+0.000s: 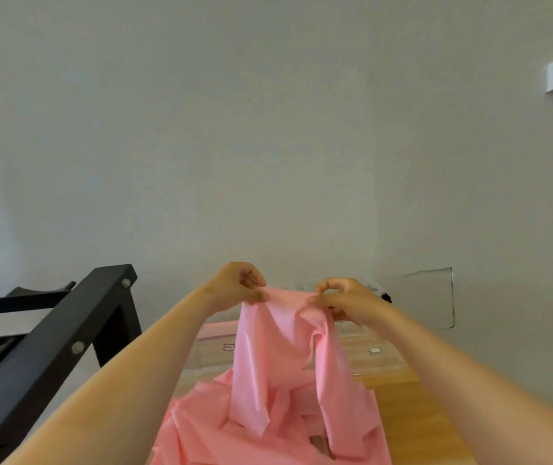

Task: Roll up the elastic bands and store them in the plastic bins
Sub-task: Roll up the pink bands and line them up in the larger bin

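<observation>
left hand (239, 286): pinches top edge of pink elastic band (268, 357) at 11 o'clock | right hand (345, 302): fingers curled, grasping same edge at 1 o'clock

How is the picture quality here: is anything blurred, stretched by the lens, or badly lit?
Head view: light is soft and even, without glare or hard shadows; the left hand, right hand and pink band they pinch look slightly blurred; the clear bins behind are hazy; the forearms look stretched toward the lower corners.
</observation>
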{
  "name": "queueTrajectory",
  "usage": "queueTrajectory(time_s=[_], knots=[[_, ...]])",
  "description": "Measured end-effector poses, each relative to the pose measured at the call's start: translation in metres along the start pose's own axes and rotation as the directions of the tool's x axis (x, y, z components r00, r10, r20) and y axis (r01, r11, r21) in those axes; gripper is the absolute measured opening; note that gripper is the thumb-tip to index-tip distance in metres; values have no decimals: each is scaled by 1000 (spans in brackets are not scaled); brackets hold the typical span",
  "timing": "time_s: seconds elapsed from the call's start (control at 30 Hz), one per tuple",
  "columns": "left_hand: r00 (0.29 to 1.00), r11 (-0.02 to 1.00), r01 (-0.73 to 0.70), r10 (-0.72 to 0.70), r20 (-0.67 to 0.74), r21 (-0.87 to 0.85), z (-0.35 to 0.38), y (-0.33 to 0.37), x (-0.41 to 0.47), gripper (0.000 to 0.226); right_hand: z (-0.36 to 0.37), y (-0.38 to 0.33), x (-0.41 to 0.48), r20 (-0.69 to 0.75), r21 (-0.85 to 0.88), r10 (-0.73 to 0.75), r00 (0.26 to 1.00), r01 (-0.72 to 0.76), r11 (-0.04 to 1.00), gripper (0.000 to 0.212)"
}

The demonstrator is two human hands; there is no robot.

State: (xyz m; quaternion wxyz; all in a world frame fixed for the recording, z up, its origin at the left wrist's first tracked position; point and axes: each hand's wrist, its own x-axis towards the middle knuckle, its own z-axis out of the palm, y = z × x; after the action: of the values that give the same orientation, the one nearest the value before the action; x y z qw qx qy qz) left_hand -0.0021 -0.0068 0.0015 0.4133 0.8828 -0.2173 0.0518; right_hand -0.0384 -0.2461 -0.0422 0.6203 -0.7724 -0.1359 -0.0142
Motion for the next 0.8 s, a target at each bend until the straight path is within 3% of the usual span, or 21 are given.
queueTrajectory(time_s=[0.1,0.23,0.37,0.53,0.7,0.8], knots=[[1000,1000,0,0,29,-14,14,-21,9,27,3,27,14,-41,-27,71,997,-72,997,17],[996,999,35,-37,84,21,40,-59,8,26,8,69,30,-50,-280,79,996,-90,956,19],[981,991,122,-130,141,61,68,-102,-10,26,27,98,36,71,-430,102,992,-62,901,18],[938,946,219,-272,215,239,82,-125,-36,20,66,110,40,200,-535,136,970,-8,845,24],[937,865,300,-347,47,402,77,-139,-44,31,89,121,52,166,-671,146,975,3,742,30],[915,821,363,-403,-3,440,73,-147,-49,34,99,125,62,140,-660,157,978,-26,751,36]])
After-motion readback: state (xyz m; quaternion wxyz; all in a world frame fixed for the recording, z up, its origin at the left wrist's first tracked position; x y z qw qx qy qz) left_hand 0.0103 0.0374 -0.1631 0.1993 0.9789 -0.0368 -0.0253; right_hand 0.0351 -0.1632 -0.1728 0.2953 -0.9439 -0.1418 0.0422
